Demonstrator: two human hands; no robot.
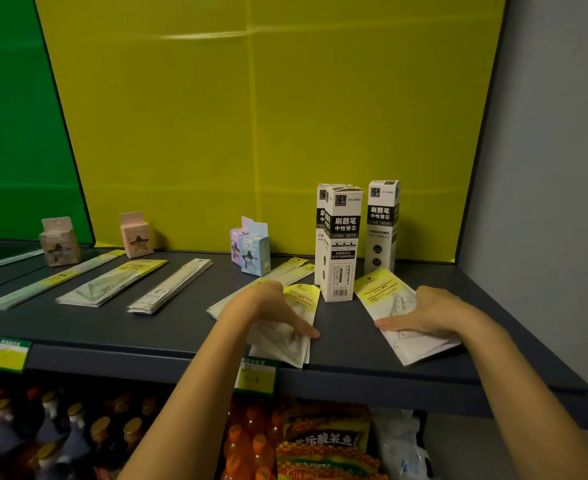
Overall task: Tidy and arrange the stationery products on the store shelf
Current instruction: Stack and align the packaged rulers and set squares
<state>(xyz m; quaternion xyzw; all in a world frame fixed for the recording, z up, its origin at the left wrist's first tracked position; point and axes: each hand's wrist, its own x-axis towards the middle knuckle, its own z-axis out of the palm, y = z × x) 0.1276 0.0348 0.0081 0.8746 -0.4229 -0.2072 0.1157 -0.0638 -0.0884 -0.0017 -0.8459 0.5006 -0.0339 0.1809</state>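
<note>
Stationery packets, two stacks on the dark grey shelf (112, 327) near its front edge: left stack (303, 294) under my left hand (268, 313), right stack (382, 289) under my right hand (420, 313). Both hands lie flat, fingers straight, pressing down (nothing gripped). Behind and between the stacks: tall white refill boxes (341, 244), upright. Further left: ruler packs (112, 284) in rows and small pastel boxes (254, 251). Backing: yellow panel (251, 116), green panel (15, 133); grey wall (555, 133) at right. Below: price tags (7, 353), bottles (60, 431).
</note>
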